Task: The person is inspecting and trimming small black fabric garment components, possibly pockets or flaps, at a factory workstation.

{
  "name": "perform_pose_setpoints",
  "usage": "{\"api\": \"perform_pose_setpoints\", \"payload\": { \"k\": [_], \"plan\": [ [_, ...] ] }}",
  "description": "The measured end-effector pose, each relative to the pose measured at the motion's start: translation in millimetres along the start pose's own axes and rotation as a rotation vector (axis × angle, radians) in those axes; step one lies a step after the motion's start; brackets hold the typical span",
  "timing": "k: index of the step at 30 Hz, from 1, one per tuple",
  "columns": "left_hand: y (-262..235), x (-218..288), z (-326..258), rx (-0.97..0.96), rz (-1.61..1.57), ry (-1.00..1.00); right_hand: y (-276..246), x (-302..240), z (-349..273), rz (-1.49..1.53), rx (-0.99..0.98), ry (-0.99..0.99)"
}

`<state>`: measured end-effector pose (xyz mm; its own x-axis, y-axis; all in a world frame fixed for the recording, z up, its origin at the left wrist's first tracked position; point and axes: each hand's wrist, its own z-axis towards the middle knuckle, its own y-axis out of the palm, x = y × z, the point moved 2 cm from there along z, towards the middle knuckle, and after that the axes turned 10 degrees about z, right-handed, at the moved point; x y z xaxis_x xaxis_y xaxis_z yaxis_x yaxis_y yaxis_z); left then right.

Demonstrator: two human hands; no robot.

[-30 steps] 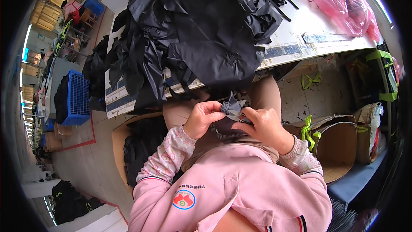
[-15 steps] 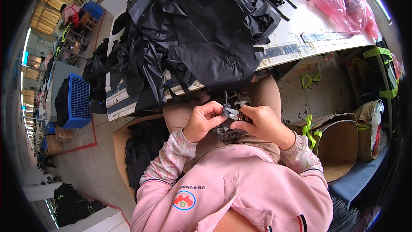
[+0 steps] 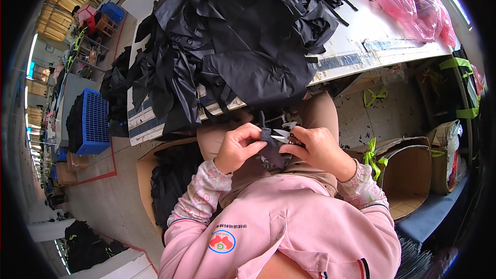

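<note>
Over my lap, my left hand is closed, its thumb and fingers pinching a small black fabric piece with a ribbed section at the grip. The rest of that piece hangs down between my hands. My right hand is closed around a small pair of scissors. Their pale metal blades point left and reach the fabric beside my left fingertips. My right fingers hide most of the handles. Beyond my hands, a large heap of black fabric pieces covers much of the table and droops over its near edge.
The white table has worn tape along its edge, and pink plastic sheeting lies at far right. A cardboard box with black fabric stands at my left, another box at my right. A blue crate sits farther left.
My left hand has shifted slightly left with the fabric, turning it so more hangs down. The scissor blades now show more clearly, apart from each other. My right hand has barely moved.
</note>
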<state>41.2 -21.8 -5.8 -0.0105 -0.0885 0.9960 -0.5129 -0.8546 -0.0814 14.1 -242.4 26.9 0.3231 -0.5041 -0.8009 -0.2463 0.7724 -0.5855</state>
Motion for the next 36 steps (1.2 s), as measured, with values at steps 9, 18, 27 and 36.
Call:
{"api": "perform_pose_setpoints", "payload": {
  "k": [9, 18, 27, 36],
  "plan": [
    [-162, -123, -185, -0.134, 1.182, -0.543, 45, 158, 11, 0.531, 0.468, 0.397],
    [-127, -155, -220, -0.682, 1.103, -0.996, 43, 170, 39, 0.895, 0.586, 0.561],
    [-28, 25, 26, -0.028, 1.131, 0.565, -13, -9, 20, 0.075, 0.048, -0.262],
    [75, 6, 54, -0.931, 0.298, 0.323, -78, -62, -21, 0.123, -0.489, -0.028]
  ]
}}
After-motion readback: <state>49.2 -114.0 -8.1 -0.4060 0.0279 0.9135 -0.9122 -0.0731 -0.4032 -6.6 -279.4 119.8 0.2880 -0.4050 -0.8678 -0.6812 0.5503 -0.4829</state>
